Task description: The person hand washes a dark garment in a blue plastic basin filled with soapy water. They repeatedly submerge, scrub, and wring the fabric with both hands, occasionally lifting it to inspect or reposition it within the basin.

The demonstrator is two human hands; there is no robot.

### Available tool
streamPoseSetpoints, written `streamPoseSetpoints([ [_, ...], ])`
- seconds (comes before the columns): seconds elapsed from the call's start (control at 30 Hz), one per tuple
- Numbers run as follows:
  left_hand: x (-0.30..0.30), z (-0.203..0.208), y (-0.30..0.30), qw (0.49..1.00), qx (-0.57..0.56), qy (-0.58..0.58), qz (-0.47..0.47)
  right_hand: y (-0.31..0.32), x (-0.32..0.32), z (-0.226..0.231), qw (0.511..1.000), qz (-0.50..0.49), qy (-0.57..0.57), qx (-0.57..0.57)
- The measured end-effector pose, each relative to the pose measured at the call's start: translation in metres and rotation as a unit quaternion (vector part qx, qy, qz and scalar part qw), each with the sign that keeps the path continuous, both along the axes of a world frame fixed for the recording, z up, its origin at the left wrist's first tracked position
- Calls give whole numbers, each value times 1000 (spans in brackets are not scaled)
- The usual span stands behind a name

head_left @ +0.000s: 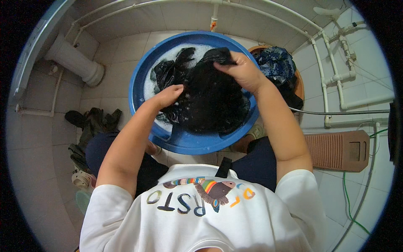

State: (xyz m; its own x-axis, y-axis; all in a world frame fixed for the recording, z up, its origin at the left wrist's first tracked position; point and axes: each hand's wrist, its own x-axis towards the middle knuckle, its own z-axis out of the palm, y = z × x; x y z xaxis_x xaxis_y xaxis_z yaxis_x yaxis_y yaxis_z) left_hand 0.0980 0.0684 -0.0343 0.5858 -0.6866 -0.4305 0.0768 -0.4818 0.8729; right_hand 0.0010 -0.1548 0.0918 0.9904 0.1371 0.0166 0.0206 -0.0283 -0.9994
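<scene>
A wet black garment is bunched up over a big round blue basin of sudsy water. Its exact kind is hard to make out in the folds. My right hand grips the upper right part of the cloth, thumb on top, and lifts it above the foam. On the near left side, my left hand is closed on the same garment, its thumb showing and its other fingers hidden by the cloth. White suds lie along the basin's left and far sides, and some specks cling to the fabric.
Behind the basin at right, an orange-brown tub holds dark blue clothes. A brown washboard lies at right, below a metal hose. Dark clothes lie on the floor at left, near a white drainpipe.
</scene>
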Motion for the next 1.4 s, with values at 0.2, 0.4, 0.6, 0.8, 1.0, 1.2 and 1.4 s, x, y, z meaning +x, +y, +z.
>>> streamPoseSetpoints([
  [0.2, 10, 45, -9, 992, 30, -74, -94, -28, 14, -31, 991, -45, 18, 124],
  [0.4, 18, 46, -8, 860, -353, 213, 302, -87, 62, -137, 910, -202, 72, -356],
  [0.6, -9, 5, -42, 867, -210, 248, 378, -56, 66, -235, 774, -89, 345, -524],
  [0.8, 8, -40, -52, 931, -167, 154, 287, -95, 70, -352, 750, -67, 366, -547],
  [1.0, 1, -11, -57, 825, -387, 300, 281, -32, 72, -223, 868, -318, -61, -377],
  [1.2, 21, -39, -49, 812, -317, 279, 403, 84, 38, -120, 911, -138, -257, -293],
  [1.4, 6, -68, -33, 757, -421, 469, 173, 93, 37, -130, 865, -133, -367, -314],
])
